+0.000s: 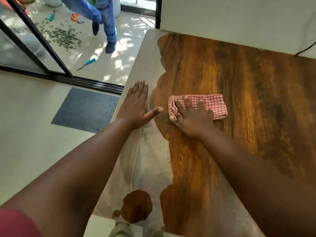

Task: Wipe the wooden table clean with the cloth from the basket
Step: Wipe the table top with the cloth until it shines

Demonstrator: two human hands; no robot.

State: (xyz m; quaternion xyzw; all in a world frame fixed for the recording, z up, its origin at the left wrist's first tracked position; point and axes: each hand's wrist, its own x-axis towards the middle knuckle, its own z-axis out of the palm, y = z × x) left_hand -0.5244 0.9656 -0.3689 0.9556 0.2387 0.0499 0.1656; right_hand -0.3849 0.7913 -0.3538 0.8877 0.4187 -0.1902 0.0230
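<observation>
No basket or box showed in the view, so nothing could be said about what one held. The red and white checked cloth [198, 106] lay folded on the shiny wooden table [239, 82], near its left side. The right hand [193, 117] lay on top of the cloth with its fingers [188, 102] spread out flat, pressing it down on the wood. The fingers pointed away from the person, and the cloth stuck out past them on the far side and to the right. A bunched edge of the cloth showed just left of the hand. The left hand [136, 103] lay flat on the table's left edge, near the cloth but not touching it. Its fingers were straight and close together, its thumb stuck out toward the cloth, and it held nothing. On the floor beside the table lay a dark mat [85, 110]. Past a glass sliding door [34, 48], a person in blue trousers [106, 19] stood by a pile of green leaves [63, 35] and a small garden tool [86, 64].
</observation>
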